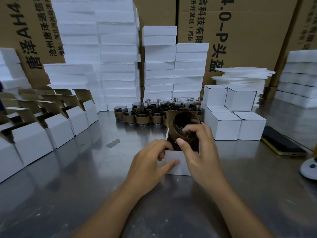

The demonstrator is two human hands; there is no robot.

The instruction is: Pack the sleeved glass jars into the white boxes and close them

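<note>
My left hand grips the box near the middle of the counter, thumb flat on its front wall and fingers curled over the left rim. My right hand holds the jar, thumb and fingers wrapped round its brown sleeve. The jar is tilted with its mouth towards me, its lower end in the box's open top. The lid stands up behind it. More jars cluster towards the back edge, just behind the box. Open boxes run in a row along the left edge, and shut boxes are stacked at the right. Foam is piled along the back. A phone lies near the right edge.
</note>
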